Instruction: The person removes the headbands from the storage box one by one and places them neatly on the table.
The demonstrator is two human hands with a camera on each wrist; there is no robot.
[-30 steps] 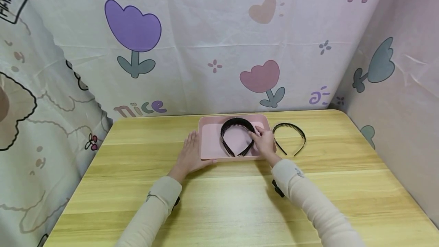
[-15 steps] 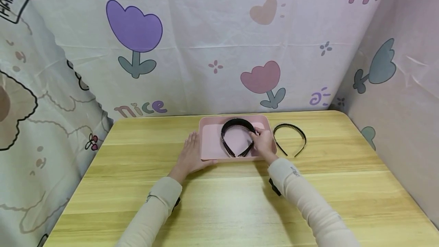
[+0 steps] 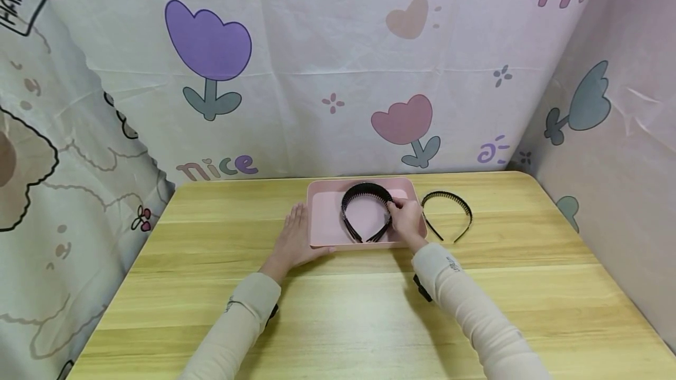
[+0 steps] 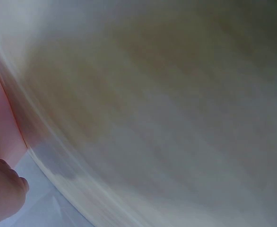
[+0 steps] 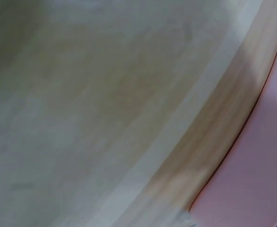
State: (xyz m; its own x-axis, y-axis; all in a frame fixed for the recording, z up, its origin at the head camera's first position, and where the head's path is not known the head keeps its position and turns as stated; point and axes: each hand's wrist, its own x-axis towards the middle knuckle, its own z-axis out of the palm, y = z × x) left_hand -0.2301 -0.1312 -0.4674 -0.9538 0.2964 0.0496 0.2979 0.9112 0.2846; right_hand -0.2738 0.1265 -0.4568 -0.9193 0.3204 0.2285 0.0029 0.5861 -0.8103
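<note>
A pink tray [image 3: 323,221] stands near the back edge of the table. In it lies a stack of black toothed headbands [image 3: 365,188], nested together with their ends toward the front. My right hand [image 3: 405,220] reaches over the tray's right side and pinches the right side of the stack. My left hand [image 3: 293,240] rests against the tray's left side, its fingers straight and its thumb along the front edge. Only part of that hand [image 4: 5,193] appears in the left wrist view. The right wrist view shows the tray's wall [image 5: 252,175] but no fingers.
A single thin black headband [image 3: 445,194] lies on the wooden table [image 3: 338,315], just right of the tray. Behind the table hangs a pale curtain [image 3: 296,116] printed with flowers; more of it runs along both sides.
My right hand has closed its fingers on the right side of the headbands and shifted slightly left. My left hand and the tray stay where they were.
</note>
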